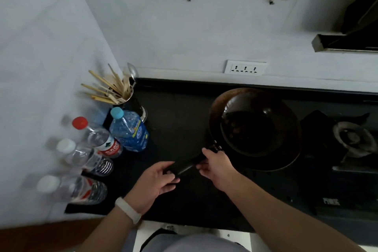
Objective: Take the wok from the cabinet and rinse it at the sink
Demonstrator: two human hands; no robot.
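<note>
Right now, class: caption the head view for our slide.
Left hand and right hand hold the wok by its handle at the counter.

Pale grey tiled wall (163, 32) beyond left hand (155, 180) & right hand (216, 166), wrapping round on L side. White triple wall socket (245, 67) above right hand. Glossy black stone countertop (180, 118) under both. Light dim, soft.
</note>
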